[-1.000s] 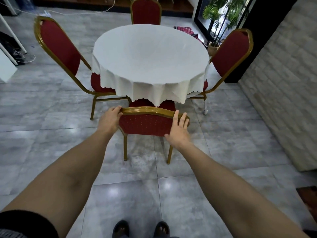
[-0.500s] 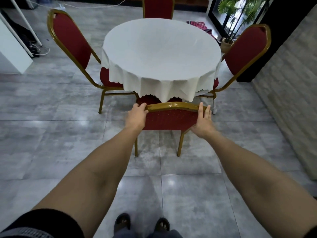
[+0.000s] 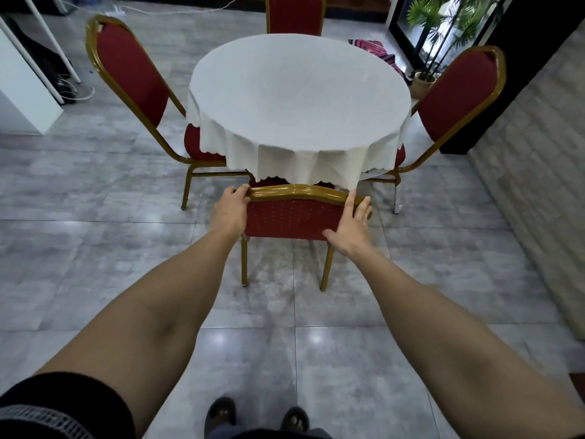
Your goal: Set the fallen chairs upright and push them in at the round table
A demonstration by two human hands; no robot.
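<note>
Pushing-in step: your left hand (image 3: 228, 208) grip wraps near chair (image 3: 294, 217) top rail, right hand (image 3: 349, 226) lies flat, fingers spread; nudge it under worktop (image 3: 297, 93)

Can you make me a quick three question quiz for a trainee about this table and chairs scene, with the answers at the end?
1. True or false: a chair lies fallen on the floor.
2. How many red chairs stand around the round table?
3. Which hand wraps its fingers over the gold top rail of the near chair: A) left hand, B) right hand, C) neither?

Key
1. False: every chair in view is upright.
2. Four: the near chair, the left chair, the far chair and the right chair.
3. A. The left hand curls over the rail's corner; the right hand lies flat, fingers spread, against the backrest's other edge.
</note>
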